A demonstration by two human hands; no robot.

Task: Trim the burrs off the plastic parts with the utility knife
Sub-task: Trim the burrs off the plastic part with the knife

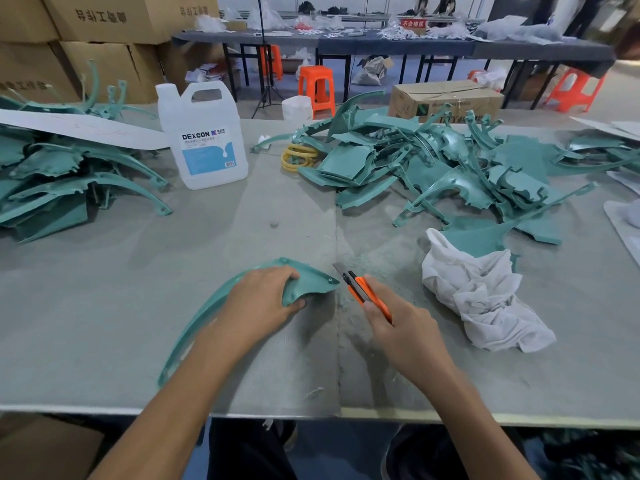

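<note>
Far left on the grey table (138, 271), a heap of teal plastic parts (69, 174), long curved ribs and flat panels, with a white sheet (79, 128) lying across the top. Just right of it, a white DEXCON jug (204, 133), upright, cap on. Further right, at the far side, a few yellow rings (299, 157) stacked flat.

Near centre, one long curved teal part (311, 276) lying on the table, its thin end towards the near edge, its broad end pointing right. Left hand (263, 299) on that broad end, grip curled over it, fingers on top and thumb at the near rim.

Just right of the part's tip, an orange utility knife (360, 289), blade out and aimed far-left; whether steel meets plastic, unclear. Right hand (398, 327) wrapped round the handle, grip closed tight on it.

Beyond, a second, larger pile of teal parts (450, 168). Near right, a crumpled white rag (485, 303) resting partly on one teal piece.
</note>
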